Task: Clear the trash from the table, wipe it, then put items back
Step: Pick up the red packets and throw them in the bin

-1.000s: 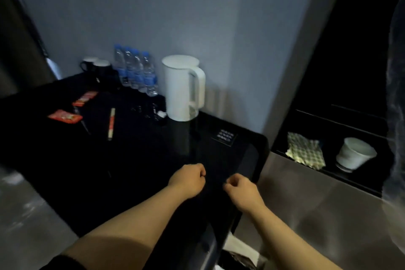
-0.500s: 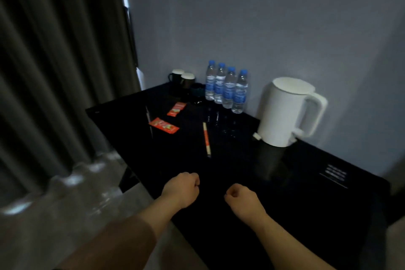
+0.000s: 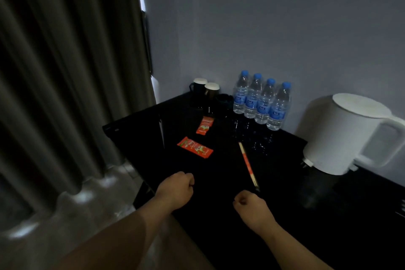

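Observation:
A black table point(image 3: 219, 221) stands against a grey wall. Two red wrappers lie on it, one point(image 3: 195, 147) nearer me and one point(image 3: 205, 125) farther back. A thin stick in a red-and-white paper sleeve point(image 3: 248, 165) lies to their right. My left hand point(image 3: 176, 190) hovers over the table's front edge, curled into a fist and holding nothing. My right hand point(image 3: 252, 207) is also a fist with nothing in it, just below the stick's near end.
Several water bottles point(image 3: 260, 101) stand in a row at the back. Left of them are two dark mugs point(image 3: 205, 91) and a dark ashtray point(image 3: 224, 101). A white kettle point(image 3: 346, 136) stands at the right. Grey curtains point(image 3: 65, 72) hang at the left.
The view has swung left, away from the shelf with the cloth and cup, and moved closer to the wrappers. Both fists keep the same pose in front of me.

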Action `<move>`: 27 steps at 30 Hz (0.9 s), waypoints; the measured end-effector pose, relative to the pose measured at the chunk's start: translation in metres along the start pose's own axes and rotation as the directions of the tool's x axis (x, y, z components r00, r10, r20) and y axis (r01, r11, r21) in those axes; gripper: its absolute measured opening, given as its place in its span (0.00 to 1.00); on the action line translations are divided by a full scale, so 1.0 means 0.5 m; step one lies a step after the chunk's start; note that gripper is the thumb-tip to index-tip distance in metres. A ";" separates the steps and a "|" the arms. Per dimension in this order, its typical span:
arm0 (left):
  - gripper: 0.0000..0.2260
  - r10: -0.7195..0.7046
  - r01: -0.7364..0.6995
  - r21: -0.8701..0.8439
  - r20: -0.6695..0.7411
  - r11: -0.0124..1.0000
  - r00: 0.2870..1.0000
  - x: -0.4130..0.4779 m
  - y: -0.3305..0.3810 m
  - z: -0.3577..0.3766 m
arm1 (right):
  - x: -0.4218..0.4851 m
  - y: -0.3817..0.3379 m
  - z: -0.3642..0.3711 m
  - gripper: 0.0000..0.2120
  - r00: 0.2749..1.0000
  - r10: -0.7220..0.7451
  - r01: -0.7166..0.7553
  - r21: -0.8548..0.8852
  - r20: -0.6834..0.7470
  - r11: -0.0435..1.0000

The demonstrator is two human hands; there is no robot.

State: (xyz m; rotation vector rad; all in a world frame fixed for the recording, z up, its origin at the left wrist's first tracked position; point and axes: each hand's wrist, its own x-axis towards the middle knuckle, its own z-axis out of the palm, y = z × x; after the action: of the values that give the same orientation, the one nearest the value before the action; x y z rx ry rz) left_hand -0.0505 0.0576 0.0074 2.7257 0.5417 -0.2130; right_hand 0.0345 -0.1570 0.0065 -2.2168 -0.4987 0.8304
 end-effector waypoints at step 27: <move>0.16 0.067 -0.026 -0.186 0.218 0.982 0.974 0.596 -0.161 -0.107 | 0.518 -0.211 0.051 0.27 0.936 0.277 -0.339 -0.353 -0.215 0.872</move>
State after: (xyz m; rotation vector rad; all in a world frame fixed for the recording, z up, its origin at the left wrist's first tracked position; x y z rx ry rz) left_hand 0.1948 0.2486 -0.0315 2.4924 0.4105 -0.4307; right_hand 0.1924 0.0713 -0.0377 -2.7557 -0.2432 0.7538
